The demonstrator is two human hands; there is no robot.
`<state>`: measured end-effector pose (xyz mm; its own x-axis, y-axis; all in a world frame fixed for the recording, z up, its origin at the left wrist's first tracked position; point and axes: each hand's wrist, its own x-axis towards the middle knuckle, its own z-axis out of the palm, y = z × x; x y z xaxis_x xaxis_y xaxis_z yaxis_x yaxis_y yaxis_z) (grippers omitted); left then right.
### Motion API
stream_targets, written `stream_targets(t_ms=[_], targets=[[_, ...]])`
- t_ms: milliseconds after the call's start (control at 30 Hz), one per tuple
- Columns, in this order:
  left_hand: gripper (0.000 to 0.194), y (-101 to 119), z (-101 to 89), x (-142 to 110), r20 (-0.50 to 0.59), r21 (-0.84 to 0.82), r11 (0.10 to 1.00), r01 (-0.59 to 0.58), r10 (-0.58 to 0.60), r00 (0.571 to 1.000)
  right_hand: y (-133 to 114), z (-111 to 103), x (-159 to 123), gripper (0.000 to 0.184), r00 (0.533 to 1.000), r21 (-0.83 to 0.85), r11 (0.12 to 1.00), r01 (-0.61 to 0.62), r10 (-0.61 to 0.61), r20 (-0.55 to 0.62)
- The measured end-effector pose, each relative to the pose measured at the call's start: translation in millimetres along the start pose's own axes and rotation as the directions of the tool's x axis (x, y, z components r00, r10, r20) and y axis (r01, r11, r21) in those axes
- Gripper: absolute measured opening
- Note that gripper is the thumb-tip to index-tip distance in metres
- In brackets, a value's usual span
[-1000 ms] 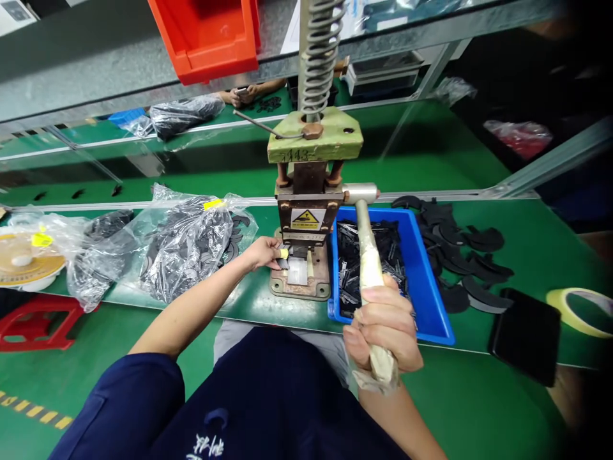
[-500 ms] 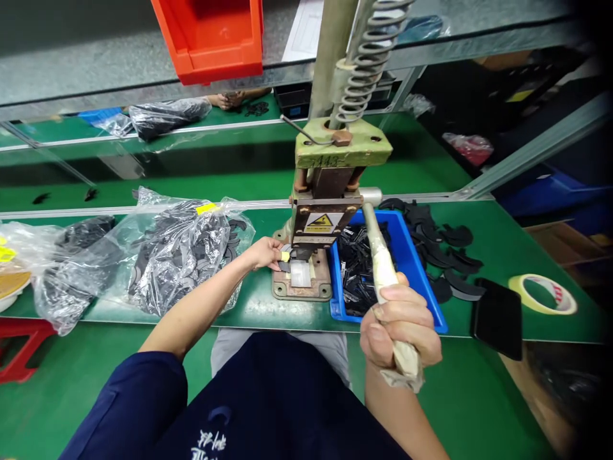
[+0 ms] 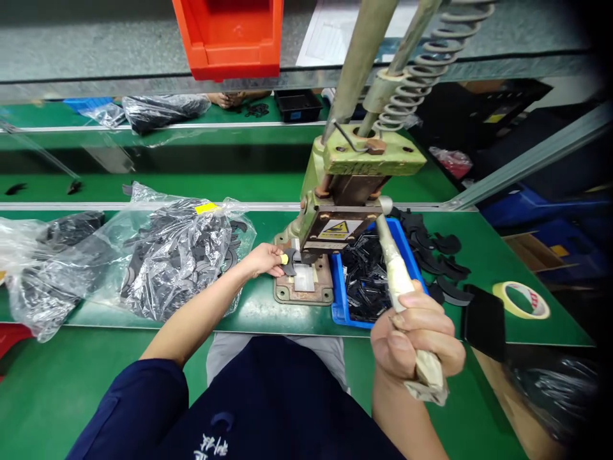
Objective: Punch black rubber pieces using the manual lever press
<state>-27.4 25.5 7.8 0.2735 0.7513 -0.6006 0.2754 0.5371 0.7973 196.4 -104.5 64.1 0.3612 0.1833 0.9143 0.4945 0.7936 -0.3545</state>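
Note:
My left hand [image 3: 268, 260] pinches a black curved piece [image 3: 289, 262] at the left side of the press base [image 3: 303, 295], beside a pale block [image 3: 304, 278]. A bit of yellow [image 3: 284, 259] covers one of its fingertips. Overhead stands the green hand press [image 3: 354, 191], with a warning label on its front; its head partly hides the spot under it. My right hand [image 3: 417, 332] is wrapped round the tape-covered press lever [image 3: 396, 271], which slants down toward me.
A blue bin [image 3: 341, 306] of small black parts stands right of the press. Beyond it lie loose curved pieces [image 3: 450, 291], a black phone-like slab [image 3: 484, 322] and a tape roll [image 3: 539, 311]. Clear plastic bags [image 3: 179, 255] of parts lie left. An orange bin [image 3: 234, 61] overhangs from the shelf.
The camera view has shifted, so the press appears farther right and more tilted. More of the black piece in my left hand shows. Both hands keep their hold.

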Motion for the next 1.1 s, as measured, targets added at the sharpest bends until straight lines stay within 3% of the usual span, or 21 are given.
stream_targets(t_ms=[67, 133, 233, 300, 367, 500, 600, 767, 933, 1033, 1100], targets=[[0.005, -6.8, -12.6, 0.4, -0.083, 0.107, 0.993, -0.048, 0.057, 0.995, 1.5, -0.1, -0.6, 0.037, 1.0, 0.015, 1.0, 0.003, -0.002, -0.01], [0.003, -16.1, -31.1, -1.2, -0.185, 0.316, 0.946, -0.074, 0.138, 0.973, 3.7, 0.3, -1.2, 0.039, 1.0, 0.033, 0.999, 0.007, -0.006, -0.029], [0.01, -30.3, -62.6, -9.3, -0.333, 0.656, 0.755, -0.007, 0.298, 0.895, 7.9, 1.1, -2.2, 0.041, 0.998, 0.043, 0.998, 0.04, -0.038, -0.054], [0.016, -36.7, -80.6, -17.7, -0.397, 0.774, 0.628, 0.081, 0.383, 0.834, 10.6, 0.8, -3.0, 0.041, 0.996, 0.046, 0.996, 0.074, -0.072, -0.058], [0.023, -39.8, -93.6, -26.3, -0.418, 0.837, 0.524, 0.159, 0.424, 0.804, 12.4, -0.3, -4.0, 0.042, 0.994, 0.052, 0.994, 0.097, -0.094, -0.052], [0.031, -41.1, -106.3, -36.9, -0.368, 0.917, 0.315, 0.246, 0.426, 0.826, 14.6, -2.4, -5.6, 0.04, 0.996, 0.029, 0.996, 0.081, -0.08, -0.033], [0.035, -41.4, -110.0, -38.0, -0.353, 0.931, 0.249, 0.267, 0.419, 0.837, 15.9, -3.0, -7.3, 0.041, 0.993, 0.062, 0.992, 0.114, -0.114, -0.014], [0.037, -38.7, -110.5, -35.5, -0.38, 0.917, 0.276, 0.286, 0.397, 0.835, 13.2, -6.3, -12.6, 0.04, 0.999, 0.023, 0.998, 0.053, -0.053, -0.002], [0.061, -31.6, -111.1, -33.9, -0.4, 0.876, 0.412, 0.252, 0.326, 0.857, 4.3, -12.5, -12.1, 0.037, 0.998, 0.02, 1.0, -0.006, 0.005, 0.063], [0.038, -27.6, -113.7, -35.6, -0.365, 0.822, 0.543, 0.171, 0.273, 0.89, -1.4, -14.7, -9.2, 0.035, 0.994, 0.013, 0.998, -0.063, 0.061, 0.093], [0.022, -26.9, -113.3, -37.8, -0.332, 0.727, 0.681, 0.083, 0.244, 0.911, -3.6, -16.1, -9.1, 0.031, 0.991, 0.013, 0.997, -0.074, 0.072, 0.111]])
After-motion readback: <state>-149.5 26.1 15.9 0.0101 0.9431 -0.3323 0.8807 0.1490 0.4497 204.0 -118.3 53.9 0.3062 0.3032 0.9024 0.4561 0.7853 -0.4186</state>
